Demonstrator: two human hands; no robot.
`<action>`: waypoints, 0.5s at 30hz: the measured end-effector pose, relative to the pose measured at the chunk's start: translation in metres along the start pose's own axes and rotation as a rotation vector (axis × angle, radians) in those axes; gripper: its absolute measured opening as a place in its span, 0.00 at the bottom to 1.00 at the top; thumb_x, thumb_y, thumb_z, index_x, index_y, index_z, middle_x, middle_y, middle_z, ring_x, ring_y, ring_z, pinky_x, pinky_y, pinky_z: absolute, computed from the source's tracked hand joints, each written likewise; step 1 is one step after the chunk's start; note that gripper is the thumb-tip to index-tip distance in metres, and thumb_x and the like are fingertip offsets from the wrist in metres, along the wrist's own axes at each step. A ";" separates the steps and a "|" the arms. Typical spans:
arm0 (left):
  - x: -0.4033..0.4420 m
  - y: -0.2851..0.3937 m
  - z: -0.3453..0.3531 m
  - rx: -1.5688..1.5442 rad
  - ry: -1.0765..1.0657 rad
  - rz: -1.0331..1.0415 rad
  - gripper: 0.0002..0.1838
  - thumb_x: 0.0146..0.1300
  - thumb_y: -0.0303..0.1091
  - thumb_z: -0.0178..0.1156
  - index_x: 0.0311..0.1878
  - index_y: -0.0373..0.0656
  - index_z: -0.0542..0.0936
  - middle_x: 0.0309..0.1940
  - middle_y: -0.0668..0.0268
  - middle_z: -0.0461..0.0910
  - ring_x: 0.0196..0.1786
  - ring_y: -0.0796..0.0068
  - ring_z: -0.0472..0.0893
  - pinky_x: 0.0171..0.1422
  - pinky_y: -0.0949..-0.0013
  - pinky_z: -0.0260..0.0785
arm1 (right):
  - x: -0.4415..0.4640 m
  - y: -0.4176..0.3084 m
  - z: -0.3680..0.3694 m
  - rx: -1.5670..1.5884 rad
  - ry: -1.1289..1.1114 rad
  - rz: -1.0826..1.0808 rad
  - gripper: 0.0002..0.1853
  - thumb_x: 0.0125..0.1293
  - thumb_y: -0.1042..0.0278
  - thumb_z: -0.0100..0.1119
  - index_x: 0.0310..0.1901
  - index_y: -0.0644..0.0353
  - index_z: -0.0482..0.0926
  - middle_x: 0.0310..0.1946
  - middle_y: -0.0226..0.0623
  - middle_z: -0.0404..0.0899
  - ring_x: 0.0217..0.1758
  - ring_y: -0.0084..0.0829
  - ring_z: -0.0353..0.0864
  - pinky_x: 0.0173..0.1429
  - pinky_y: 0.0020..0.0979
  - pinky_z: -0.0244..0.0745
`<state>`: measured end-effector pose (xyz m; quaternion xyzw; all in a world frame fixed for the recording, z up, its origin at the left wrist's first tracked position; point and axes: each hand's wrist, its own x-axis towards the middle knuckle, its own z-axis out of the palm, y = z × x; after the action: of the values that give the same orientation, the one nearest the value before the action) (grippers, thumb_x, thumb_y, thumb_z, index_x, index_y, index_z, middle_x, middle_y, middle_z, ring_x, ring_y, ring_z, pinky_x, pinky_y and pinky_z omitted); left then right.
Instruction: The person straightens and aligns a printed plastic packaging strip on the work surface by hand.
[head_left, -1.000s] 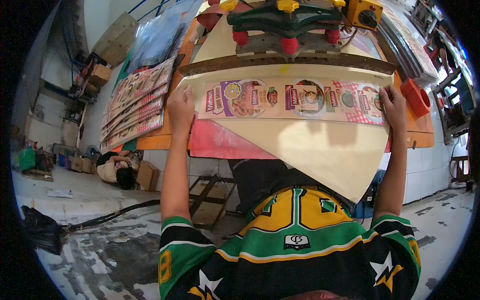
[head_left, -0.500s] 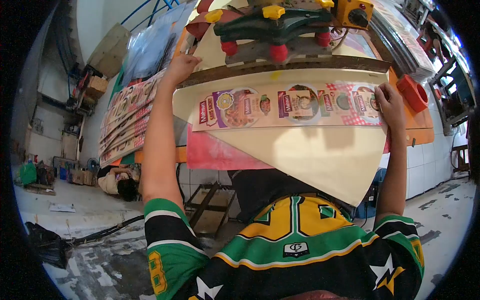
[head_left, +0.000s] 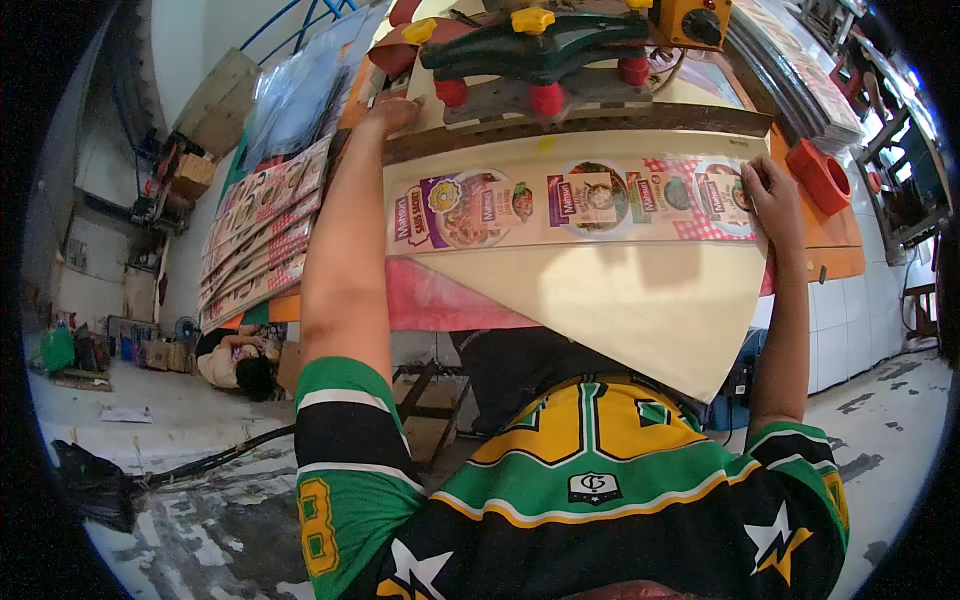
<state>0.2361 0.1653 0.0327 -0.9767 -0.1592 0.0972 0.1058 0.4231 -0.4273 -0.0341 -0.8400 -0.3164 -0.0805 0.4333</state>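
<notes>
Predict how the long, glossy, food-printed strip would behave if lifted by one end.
The strip looks thin for its length, so it may sag. Being flat and sheet-like, it's probably light. Its sheen suggests it could slide on the smooth cream sheet beneath.

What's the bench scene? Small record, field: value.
left hand: far side of metal bar, near its left end; grip unclear
right hand: at right end of printed food strip
strip support: cream sheet
behind bar: green clamp, yellow knobs
bench left: stacked printed sheets
bench right: red tube
</notes>
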 end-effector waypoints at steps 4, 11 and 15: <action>-0.014 0.014 -0.015 -0.012 -0.023 -0.114 0.29 0.80 0.46 0.32 0.62 0.35 0.76 0.57 0.45 0.80 0.61 0.43 0.79 0.69 0.49 0.67 | -0.001 -0.004 0.001 0.018 -0.015 0.082 0.14 0.73 0.63 0.59 0.37 0.68 0.75 0.25 0.32 0.75 0.29 0.19 0.71 0.35 0.27 0.68; -0.050 0.022 -0.003 -0.430 0.678 -0.146 0.21 0.74 0.44 0.52 0.57 0.39 0.82 0.54 0.47 0.83 0.55 0.51 0.83 0.59 0.56 0.74 | -0.002 -0.002 -0.001 0.027 0.010 0.082 0.15 0.70 0.60 0.59 0.38 0.68 0.78 0.25 0.44 0.82 0.28 0.31 0.81 0.37 0.35 0.73; -0.155 0.065 -0.014 -0.609 0.894 -0.335 0.20 0.72 0.45 0.57 0.55 0.38 0.84 0.45 0.49 0.85 0.48 0.52 0.84 0.55 0.58 0.74 | -0.003 -0.001 -0.002 0.028 0.008 0.052 0.15 0.69 0.60 0.61 0.40 0.67 0.81 0.27 0.45 0.83 0.30 0.34 0.83 0.39 0.36 0.75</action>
<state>0.1137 0.0513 0.0553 -0.8708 -0.2727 -0.3941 -0.1095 0.4209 -0.4296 -0.0337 -0.8415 -0.2940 -0.0682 0.4481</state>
